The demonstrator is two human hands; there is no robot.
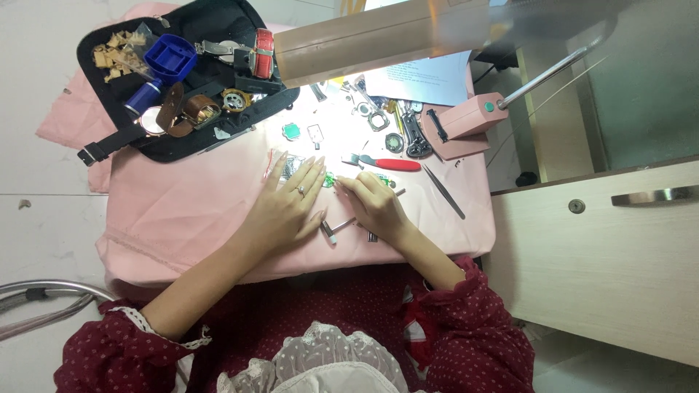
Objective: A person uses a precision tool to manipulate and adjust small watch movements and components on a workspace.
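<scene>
Pink cloth (pixel 182 211) under flat left hand (pixel 287 207)

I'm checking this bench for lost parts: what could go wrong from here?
The small green part lies between the fingertips of the left hand and right hand; a slip could flick it off the pink cloth. The tweezers lie near the table edge and might get knocked off.

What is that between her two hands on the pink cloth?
A small green part lies between the left hand and right hand, head view.
</scene>
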